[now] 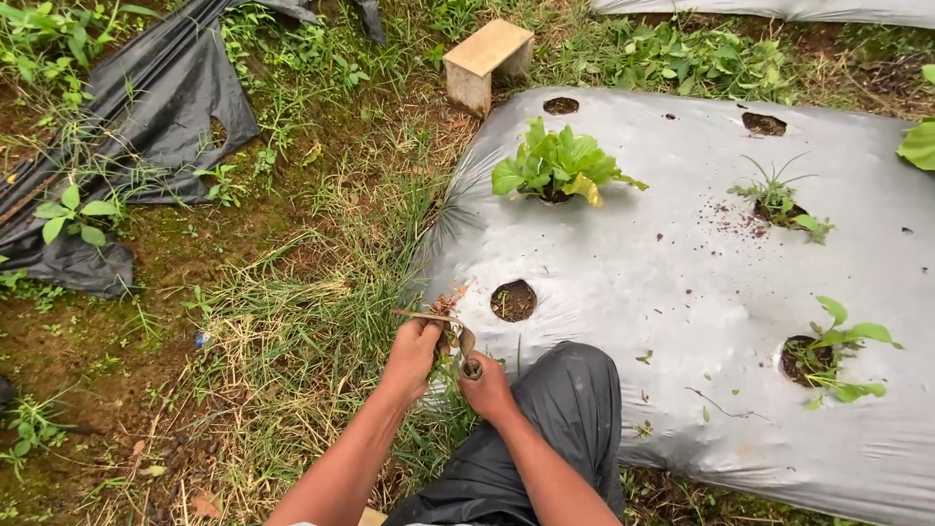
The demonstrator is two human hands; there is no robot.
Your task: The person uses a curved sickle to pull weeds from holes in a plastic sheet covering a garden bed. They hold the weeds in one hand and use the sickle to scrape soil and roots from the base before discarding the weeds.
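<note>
Grassy ground borders silver mulch sheeting point(682, 282). I note my left hand point(411, 356) closed on a grass clump point(448, 317) at the sheeting's edge; my right hand point(487, 388) clasps a sickle handle point(470, 367) beside it.

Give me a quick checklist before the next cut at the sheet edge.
1. Left hand grips a grass tuft: ok.
2. Right hand holds the small curved blade: ok.
3. Blade clear of left fingers: cannot tell, hands nearly touch.
4. Empty planting hole close by, uncovered: ok.
5. Silver mulch sheet untorn near hands: ok.
6. Knee rests on the sheet, off the seedlings: ok.
</note>
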